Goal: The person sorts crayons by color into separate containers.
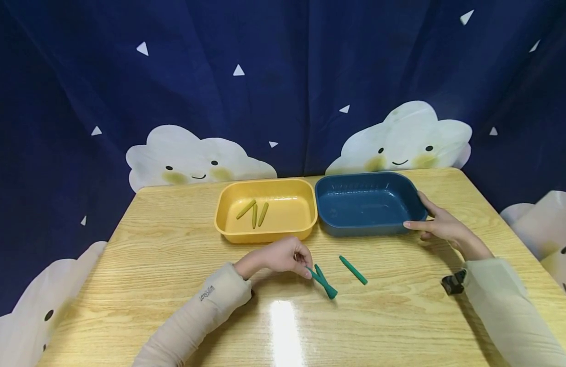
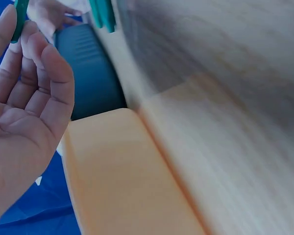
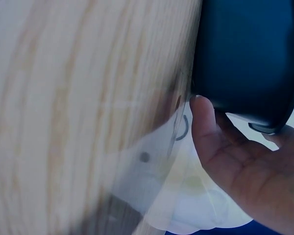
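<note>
In the head view my left hand (image 1: 283,255) pinches one end of a green crayon (image 1: 316,276) between thumb and fingertips, low over the table. A second green crayon (image 1: 319,271) crosses it, and a third green crayon (image 1: 353,270) lies apart to the right. The left wrist view shows the pinched green crayon (image 2: 19,22) at the top left. At the right end of a blue bin (image 1: 362,230), my right hand (image 1: 443,224) holds the corner, thumb against the front wall. Part of its fingers is hidden behind the bin (image 3: 245,58) in the right wrist view.
A yellow bin (image 1: 264,237) stands beside the blue one, touching or nearly touching it. Inside it lie three olive-yellow crayons (image 1: 263,214). Both bins sit near the back of the wooden table (image 1: 172,244), before a dark blue curtain (image 1: 283,92) with clouds.
</note>
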`<state>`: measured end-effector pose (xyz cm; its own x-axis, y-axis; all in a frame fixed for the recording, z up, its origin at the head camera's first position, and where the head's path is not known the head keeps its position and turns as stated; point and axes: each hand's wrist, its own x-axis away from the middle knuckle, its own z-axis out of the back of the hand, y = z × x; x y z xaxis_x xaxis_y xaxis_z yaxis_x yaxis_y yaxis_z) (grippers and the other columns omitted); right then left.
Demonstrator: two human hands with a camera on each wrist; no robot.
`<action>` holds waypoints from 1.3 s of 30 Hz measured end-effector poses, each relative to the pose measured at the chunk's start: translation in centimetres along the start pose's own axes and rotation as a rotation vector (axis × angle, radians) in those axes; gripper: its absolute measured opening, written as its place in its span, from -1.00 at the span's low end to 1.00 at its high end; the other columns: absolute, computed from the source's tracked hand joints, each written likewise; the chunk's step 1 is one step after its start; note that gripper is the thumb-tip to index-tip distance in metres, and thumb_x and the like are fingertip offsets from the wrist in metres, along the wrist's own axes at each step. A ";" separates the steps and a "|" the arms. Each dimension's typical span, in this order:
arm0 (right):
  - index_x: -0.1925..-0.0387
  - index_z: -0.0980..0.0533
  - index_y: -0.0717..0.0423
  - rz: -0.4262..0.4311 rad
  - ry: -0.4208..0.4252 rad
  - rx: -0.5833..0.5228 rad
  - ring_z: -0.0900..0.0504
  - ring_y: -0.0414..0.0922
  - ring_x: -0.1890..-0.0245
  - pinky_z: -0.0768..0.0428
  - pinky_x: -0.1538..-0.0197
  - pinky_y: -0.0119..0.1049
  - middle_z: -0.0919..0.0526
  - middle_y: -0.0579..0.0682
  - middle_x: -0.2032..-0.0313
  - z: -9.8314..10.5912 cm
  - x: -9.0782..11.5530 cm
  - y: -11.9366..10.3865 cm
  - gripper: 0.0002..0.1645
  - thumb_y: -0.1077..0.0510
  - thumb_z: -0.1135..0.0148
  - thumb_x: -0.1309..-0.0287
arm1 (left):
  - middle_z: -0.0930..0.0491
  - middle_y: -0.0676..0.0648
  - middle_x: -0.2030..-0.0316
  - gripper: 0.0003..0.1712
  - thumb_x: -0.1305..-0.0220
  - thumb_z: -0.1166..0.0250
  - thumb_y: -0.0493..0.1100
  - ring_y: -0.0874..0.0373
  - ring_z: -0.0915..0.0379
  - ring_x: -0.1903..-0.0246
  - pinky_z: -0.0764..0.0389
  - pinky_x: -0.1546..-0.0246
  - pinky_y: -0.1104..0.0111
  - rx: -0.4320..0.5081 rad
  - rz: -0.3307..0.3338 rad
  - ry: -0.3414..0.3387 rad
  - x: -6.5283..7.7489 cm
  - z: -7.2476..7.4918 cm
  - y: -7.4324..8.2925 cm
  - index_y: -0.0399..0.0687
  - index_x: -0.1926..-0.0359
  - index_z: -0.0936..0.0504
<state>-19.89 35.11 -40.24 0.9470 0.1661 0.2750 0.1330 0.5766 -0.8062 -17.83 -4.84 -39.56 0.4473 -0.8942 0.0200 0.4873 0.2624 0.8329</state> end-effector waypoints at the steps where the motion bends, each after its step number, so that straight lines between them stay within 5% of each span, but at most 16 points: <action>1: -0.33 0.55 -0.17 0.000 -0.001 0.000 -0.44 -0.08 0.65 -0.47 0.36 -0.23 0.33 0.40 -0.33 0.0 0.0 0.0 0.27 -0.05 -0.27 -0.07 | -0.53 0.05 0.61 -0.91 0.00 -0.37 -0.34 0.43 -0.28 0.62 -0.37 0.56 0.57 0.001 -0.006 0.008 -0.1 0.1 0.1 -0.30 0.51 -0.62; 16: -0.33 0.56 -0.18 -0.001 -0.009 -0.036 -0.39 -0.10 0.64 -0.44 0.46 -0.24 0.19 0.39 -0.23 0.0 0.0 0.0 0.27 -0.04 -0.27 -0.07 | -0.62 -0.11 0.58 -0.88 -0.10 -0.31 -0.29 0.38 -0.39 0.59 -0.48 0.48 0.50 -0.128 -0.100 0.136 -1.5 2.7 2.1 -0.25 0.51 -0.68; 21: -0.33 0.56 -0.18 0.000 -0.005 -0.030 -0.40 -0.09 0.64 -0.44 0.46 -0.24 0.18 0.39 -0.23 -0.1 0.1 0.0 0.28 -0.05 -0.28 -0.06 | -0.62 0.00 0.56 -0.91 -0.11 -0.31 -0.27 0.29 -0.43 0.56 -0.50 0.45 0.45 -0.115 -0.079 0.203 -2.2 3.3 2.6 -0.15 0.49 -0.69; 31: -0.33 0.55 -0.16 -0.005 0.001 -0.014 -0.43 -0.10 0.65 -0.48 0.44 -0.25 0.34 0.43 -0.31 0.0 0.0 0.2 0.28 -0.06 -0.28 -0.05 | -0.64 -0.02 0.47 -0.90 -0.13 -0.29 -0.25 0.21 -0.32 0.62 -0.33 0.58 0.47 -0.034 -0.014 0.338 -4.3 3.7 2.7 -0.20 0.42 -0.71; 39: -0.33 0.55 -0.15 -0.002 0.002 0.008 -0.46 -0.08 0.63 -0.48 0.38 -0.25 0.37 0.44 -0.32 -0.1 -0.1 0.0 0.27 -0.07 -0.27 -0.06 | -0.64 -0.11 0.44 -0.89 -0.12 -0.30 -0.26 0.18 -0.37 0.55 -0.37 0.56 0.47 0.013 0.007 0.413 -5.9 4.3 2.6 -0.26 0.38 -0.69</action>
<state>-19.92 35.07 -40.32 0.9475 0.1633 0.2751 0.1323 0.5828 -0.8018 -22.42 -0.45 -35.11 0.7155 -0.6707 -0.1954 0.4743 0.2611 0.8407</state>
